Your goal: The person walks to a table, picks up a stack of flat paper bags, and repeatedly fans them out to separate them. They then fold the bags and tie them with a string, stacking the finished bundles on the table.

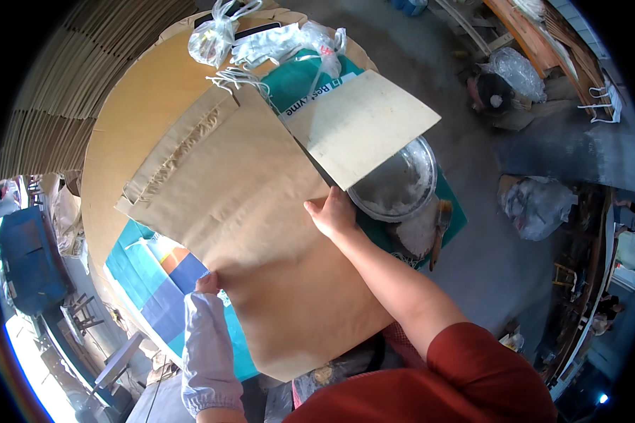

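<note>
A large brown paper bag (261,211) lies slanted across the round table in front of me, with a folded flap and a crinkled strip (180,151) at its far-left end. My left hand (207,284), below a pale sleeve cover, grips the bag's left edge; most of its fingers are hidden beneath the paper. On the right edge, my right hand (334,213) pinches the bag with the thumb on top. Just beyond that hand, a pale flat board (367,127) rests partly over a round tub (430,173) smeared with whitish paste.
Printed blue-teal bags (166,307) lie under the brown bag on the cardboard-coloured tabletop (113,169). A brush (440,236) stands beside the tub. Clear plastic bags (215,39) and white cords (241,79) sit at the far side. Stacked cardboard sheets (56,92) rise at the left.
</note>
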`<state>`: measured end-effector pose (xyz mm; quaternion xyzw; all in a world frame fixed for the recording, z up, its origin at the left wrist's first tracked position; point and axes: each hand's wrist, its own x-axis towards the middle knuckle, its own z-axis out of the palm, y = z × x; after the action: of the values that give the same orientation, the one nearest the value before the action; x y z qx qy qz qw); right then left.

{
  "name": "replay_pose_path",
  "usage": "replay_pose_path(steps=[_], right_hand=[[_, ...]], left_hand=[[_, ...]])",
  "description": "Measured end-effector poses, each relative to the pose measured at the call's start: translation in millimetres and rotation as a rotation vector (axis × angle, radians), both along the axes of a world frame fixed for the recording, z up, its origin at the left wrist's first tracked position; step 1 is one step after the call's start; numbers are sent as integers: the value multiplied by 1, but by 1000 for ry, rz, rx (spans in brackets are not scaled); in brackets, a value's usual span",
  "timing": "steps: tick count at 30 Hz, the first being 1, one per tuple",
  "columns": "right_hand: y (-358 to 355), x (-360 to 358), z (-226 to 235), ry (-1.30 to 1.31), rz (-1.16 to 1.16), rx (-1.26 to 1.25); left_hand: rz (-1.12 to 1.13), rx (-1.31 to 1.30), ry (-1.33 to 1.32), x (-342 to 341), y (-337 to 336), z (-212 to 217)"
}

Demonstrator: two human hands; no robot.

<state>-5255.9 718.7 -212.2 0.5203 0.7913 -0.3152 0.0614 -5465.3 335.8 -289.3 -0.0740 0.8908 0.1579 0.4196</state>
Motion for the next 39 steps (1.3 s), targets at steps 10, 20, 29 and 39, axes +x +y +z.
replay_pose_path(steps=[10, 20, 29, 39], right_hand=[[2, -77, 73, 464, 393, 107], [153, -108, 100, -389, 575, 203], [280, 56, 77, -542, 147, 235], [283, 123, 50, 664, -340, -506]], left_hand=[[-782, -184, 670, -54, 34, 31], [-587, 75, 609, -26, 73, 46], [319, 500, 165, -39, 51, -21], [245, 461, 242, -64, -4, -71]])
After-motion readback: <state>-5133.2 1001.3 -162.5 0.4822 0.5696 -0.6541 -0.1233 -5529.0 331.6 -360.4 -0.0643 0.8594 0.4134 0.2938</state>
